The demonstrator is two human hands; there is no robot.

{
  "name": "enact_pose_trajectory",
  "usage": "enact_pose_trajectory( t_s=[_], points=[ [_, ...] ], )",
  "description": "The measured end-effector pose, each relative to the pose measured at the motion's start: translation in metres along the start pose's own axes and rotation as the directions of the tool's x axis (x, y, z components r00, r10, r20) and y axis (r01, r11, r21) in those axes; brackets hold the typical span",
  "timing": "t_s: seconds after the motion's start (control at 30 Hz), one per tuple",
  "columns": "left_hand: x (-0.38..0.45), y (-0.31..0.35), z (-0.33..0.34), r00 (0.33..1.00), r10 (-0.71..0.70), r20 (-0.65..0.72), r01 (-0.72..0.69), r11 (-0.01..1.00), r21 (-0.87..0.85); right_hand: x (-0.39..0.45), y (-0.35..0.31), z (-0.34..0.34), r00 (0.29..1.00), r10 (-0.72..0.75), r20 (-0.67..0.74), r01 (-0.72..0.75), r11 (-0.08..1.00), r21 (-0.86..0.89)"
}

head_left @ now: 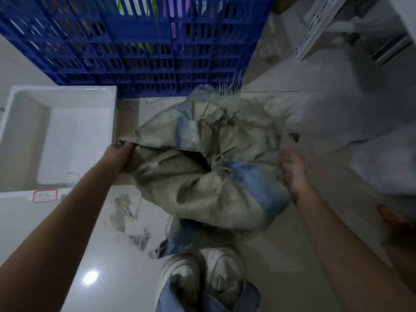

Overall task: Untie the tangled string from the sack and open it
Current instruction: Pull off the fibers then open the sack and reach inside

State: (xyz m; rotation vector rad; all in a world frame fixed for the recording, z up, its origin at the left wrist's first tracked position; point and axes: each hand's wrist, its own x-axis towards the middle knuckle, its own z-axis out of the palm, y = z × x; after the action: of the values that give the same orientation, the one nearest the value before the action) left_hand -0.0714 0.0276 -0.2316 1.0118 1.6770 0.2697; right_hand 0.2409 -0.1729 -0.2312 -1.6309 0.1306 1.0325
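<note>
A grey woven sack [202, 183] with faded blue stripes stands on the floor in front of my feet. Its top is bunched and puckered around a thin pale string [219, 162] near the middle, beside a dark gap in the folds. Frayed fibres stick out at the sack's far edge. My left hand [120, 155] grips the sack's left edge, fingers closed on the cloth. My right hand [292, 174] rests against the sack's right side, fingers pointing away; the frame is blurred there and its grip is unclear.
A blue slatted plastic crate [139, 41] stands just behind the sack. A white open box [60, 131] sits to the left. White bags [360, 109] and a metal rack [319, 23] lie to the right. Dirt smears [126, 215] mark the glossy floor; my white shoes [202, 273] are below.
</note>
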Motion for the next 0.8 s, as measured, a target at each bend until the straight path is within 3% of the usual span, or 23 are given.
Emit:
enact_pose_trajectory(
  t_s=[0.07,0.1,0.13,0.2,0.27,0.33,0.4,0.47,0.5,0.53,0.57,0.63,0.7,0.8],
  points=[
    [-0.011,-0.003,0.001,0.978,0.144,-0.149,-0.091,0.945,0.314,-0.003,0.008,0.002,1.000,0.030,-0.004,-0.030,0.981,-0.192],
    [-0.022,-0.003,0.002,0.956,0.241,-0.167,-0.150,0.891,0.429,-0.006,0.012,0.000,0.996,-0.075,-0.050,0.053,0.937,-0.345],
    [-0.033,-0.002,0.006,0.921,0.352,-0.165,-0.219,0.820,0.529,-0.007,0.011,0.000,0.951,-0.288,-0.111,0.198,0.846,-0.495],
    [-0.057,0.014,0.020,0.782,0.608,-0.137,-0.405,0.663,0.630,-0.015,-0.004,0.006,0.776,-0.621,-0.114,0.396,0.620,-0.678],
    [-0.069,0.036,0.042,0.627,0.779,-0.022,-0.542,0.456,0.706,-0.031,-0.028,0.032,0.625,-0.780,0.045,0.504,0.358,-0.786],
    [-0.058,0.058,0.064,0.629,0.760,0.162,-0.554,0.292,0.780,-0.032,-0.049,0.067,0.594,-0.757,0.274,0.549,0.132,-0.825],
    [-0.037,0.072,0.084,0.683,0.645,0.343,-0.519,0.097,0.849,-0.016,-0.060,0.101,0.661,-0.577,0.481,0.488,-0.157,-0.859],
    [-0.016,0.073,0.099,0.664,0.566,0.489,-0.492,-0.162,0.855,0.008,-0.059,0.120,0.768,-0.326,0.551,0.407,-0.416,-0.813],
    [-0.007,0.070,0.104,0.652,0.533,0.539,-0.493,-0.242,0.836,0.021,-0.055,0.123,0.807,-0.233,0.542,0.367,-0.521,-0.771],
    [0.000,0.066,0.106,0.648,0.512,0.564,-0.508,-0.260,0.821,0.032,-0.048,0.122,0.836,-0.173,0.521,0.332,-0.597,-0.730],
    [0.006,0.062,0.106,0.640,0.516,0.570,-0.534,-0.234,0.812,0.042,-0.041,0.118,0.850,-0.150,0.505,0.316,-0.623,-0.716],
    [0.016,0.054,0.104,0.588,0.604,0.537,-0.605,-0.112,0.788,0.055,-0.030,0.104,0.840,-0.177,0.512,0.366,-0.511,-0.778],
    [0.017,0.054,0.097,0.564,0.695,0.446,-0.662,0.058,0.747,0.058,-0.029,0.093,0.832,-0.207,0.515,0.458,-0.269,-0.847],
    [0.005,0.074,0.079,0.627,0.723,0.289,-0.706,0.372,0.603,0.047,-0.055,0.091,0.888,-0.203,0.413,0.450,0.201,-0.870]
  ],
)
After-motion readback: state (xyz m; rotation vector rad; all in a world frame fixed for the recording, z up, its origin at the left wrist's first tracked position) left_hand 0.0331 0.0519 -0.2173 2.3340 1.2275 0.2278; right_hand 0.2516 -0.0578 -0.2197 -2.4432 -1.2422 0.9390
